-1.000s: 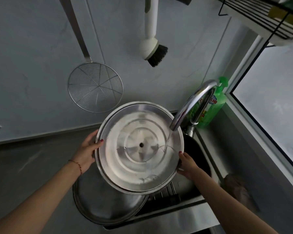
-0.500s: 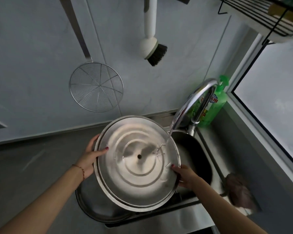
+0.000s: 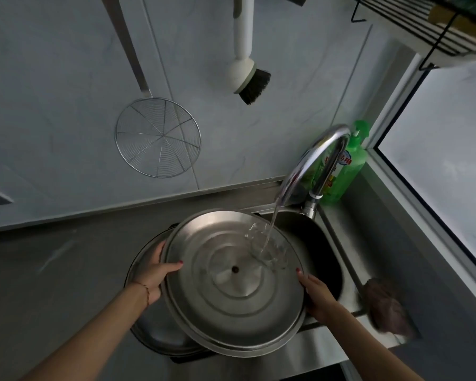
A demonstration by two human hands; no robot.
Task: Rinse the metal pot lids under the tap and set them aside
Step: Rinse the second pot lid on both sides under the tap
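Lid point(image 3: 232, 295) rim between both hands

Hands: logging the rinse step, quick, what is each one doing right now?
Left hand: grips the left rim of the metal lid.
Right hand: grips the lid's right rim, under the running tap.

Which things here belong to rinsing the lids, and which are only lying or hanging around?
Belonging to the job:
- held lid
- second lid beneath it
- tap, running
- sink
- left hand, right hand

Just around:
- wire skimmer
- dish brush
- green soap bottle
- cloth
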